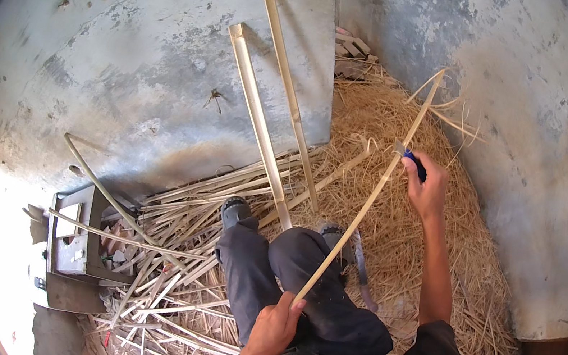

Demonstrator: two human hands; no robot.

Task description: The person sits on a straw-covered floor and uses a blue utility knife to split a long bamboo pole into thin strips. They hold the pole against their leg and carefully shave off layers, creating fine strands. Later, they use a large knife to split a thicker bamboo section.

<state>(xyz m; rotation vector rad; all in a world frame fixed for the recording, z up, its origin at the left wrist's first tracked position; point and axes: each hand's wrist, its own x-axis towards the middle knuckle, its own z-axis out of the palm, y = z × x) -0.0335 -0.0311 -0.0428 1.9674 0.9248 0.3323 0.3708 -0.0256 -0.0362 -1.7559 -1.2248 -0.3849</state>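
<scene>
A long, pale bamboo strip (pixel 349 234) slants up and away from my lap toward the far right. My left hand (pixel 274 327) is closed around its near end, above my thighs. In my right hand (pixel 428 187) is a small blue-handled knife (pixel 414 164), its short metal blade lying against the strip beyond the middle. Thin curled slivers (pixel 455 122) hang off the strip's far end, near the wall. My fingers partly hide the knife's handle.
Two split bamboo lengths (pixel 257 112) lean on the pale wall (pixel 135 48). Shavings (pixel 445 273) are heaped at the right. Loose strips (pixel 185 207) cover the floor at left, beside a metal box (pixel 72 260). A long, curved tool (pixel 362 268) lies by my right foot.
</scene>
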